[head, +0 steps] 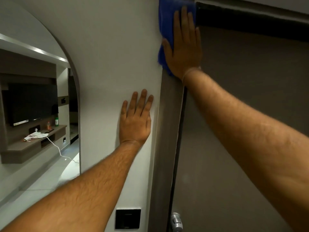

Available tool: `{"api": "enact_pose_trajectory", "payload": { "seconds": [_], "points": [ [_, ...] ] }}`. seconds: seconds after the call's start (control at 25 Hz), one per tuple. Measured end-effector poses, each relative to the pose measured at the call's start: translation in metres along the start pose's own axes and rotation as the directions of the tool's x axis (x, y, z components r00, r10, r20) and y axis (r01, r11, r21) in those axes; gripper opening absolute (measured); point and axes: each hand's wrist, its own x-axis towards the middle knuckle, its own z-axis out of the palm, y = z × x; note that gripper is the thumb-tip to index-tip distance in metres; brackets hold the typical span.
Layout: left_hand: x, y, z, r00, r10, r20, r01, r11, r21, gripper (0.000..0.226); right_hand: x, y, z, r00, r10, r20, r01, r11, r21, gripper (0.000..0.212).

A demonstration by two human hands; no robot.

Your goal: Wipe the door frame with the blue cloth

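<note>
Nearest the camera, 2 bare forearms reach up and forward from the bottom corners. Low down between them, a black square wall switch plate (127,218) sits on the white wall (108,56), and a silver metal door handle (176,221) shows just to its right on the grey-brown door (242,131). Higher up, the left hand (135,124) lies flat against the white wall, its fingers (142,101) straight and close together, holding nothing, just beside the grey-brown wooden door frame (168,114). Further up, at the frame's top corner, the right hand (184,47) presses flat on the blue cloth (166,22), its fingers stretched out and slightly apart over the fabric. That cloth lies against the frame, spilling out past the hand at the top and left. Far off at left, an arched opening shows a room with a dark flat television screen (31,102) above a brown floating shelf (33,143) that carries 2 bottles and a white cable.
</note>
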Motion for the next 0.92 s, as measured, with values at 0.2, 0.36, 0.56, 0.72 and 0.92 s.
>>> {"api": "enact_pose_trajectory", "payload": {
  "seconds": [0.2, 0.36, 0.56, 0.72, 0.92],
  "points": [
    [0.0, -0.001, 0.001, 1.0, -0.001, -0.015, 0.001, 1.0, 0.013, 0.067, 0.027, -0.002, -0.005, 1.0, 0.026, 0.008, -0.024, 0.991, -0.135, 0.072],
    [-0.001, 0.0, 0.004, 0.999, -0.011, -0.041, 0.012, 0.999, 0.033, 0.066, -0.034, -0.006, 0.009, 0.998, 0.05, -0.025, -0.05, 0.998, -0.023, 0.071],
    [-0.001, 0.002, 0.006, 0.998, -0.033, -0.062, 0.036, 0.998, 0.046, 0.063, -0.226, -0.018, 0.046, 0.993, 0.076, 0.085, -0.081, 0.995, 0.054, 0.082],
    [-0.001, 0.002, 0.005, 0.998, -0.029, -0.056, 0.036, 0.991, 0.128, 0.062, -0.385, -0.018, 0.066, 0.954, 0.003, 0.3, -0.014, 0.999, 0.033, 0.091],
    [-0.001, 0.002, 0.004, 0.998, -0.04, -0.044, 0.046, 0.988, 0.147, 0.061, -0.545, -0.005, 0.088, 0.879, -0.235, 0.415, 0.282, 0.958, -0.056, 0.095]
  ]
}}
